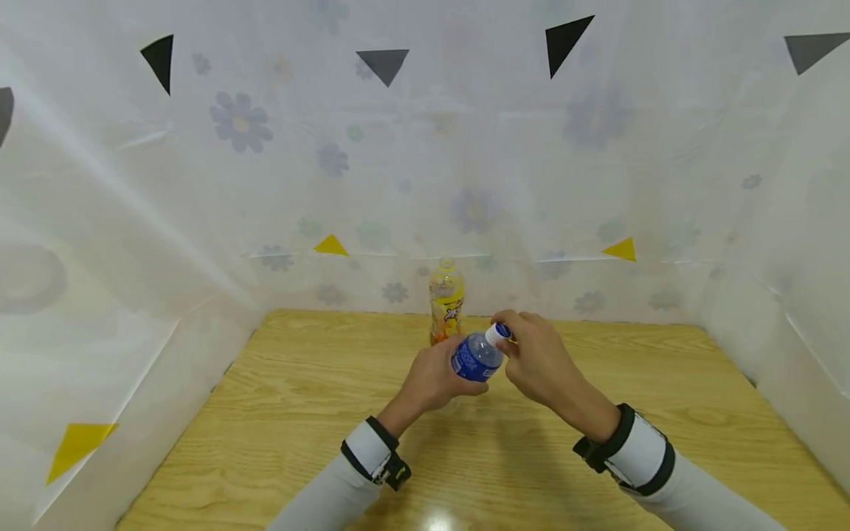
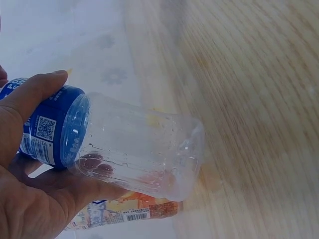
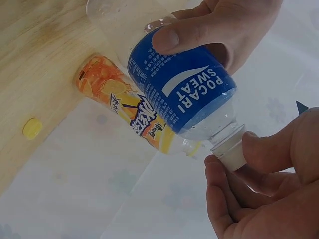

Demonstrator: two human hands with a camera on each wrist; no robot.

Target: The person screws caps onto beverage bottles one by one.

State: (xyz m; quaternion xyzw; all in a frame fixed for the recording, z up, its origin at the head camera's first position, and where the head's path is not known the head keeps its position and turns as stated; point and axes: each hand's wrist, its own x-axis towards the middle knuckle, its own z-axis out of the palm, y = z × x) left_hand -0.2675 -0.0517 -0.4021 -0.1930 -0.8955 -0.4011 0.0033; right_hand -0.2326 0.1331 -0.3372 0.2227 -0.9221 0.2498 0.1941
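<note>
A clear plastic bottle with a blue Pocari Sweat label is held tilted above the table. My left hand grips it round the label, thumb across the front, as the left wrist view shows. Inside, the bottle looks drained apart from droplets on its wall. At its neck, my right hand pinches the white cap between thumb and fingers; the cap sits on the neck. Close behind stands an uncapped bottle with a yellow and orange label, partly covered by my left hand.
A loose yellow cap lies on the wooden table, near the yellow-labelled bottle. White flower-patterned sheeting with black, grey and yellow triangles walls the table at the back and both sides.
</note>
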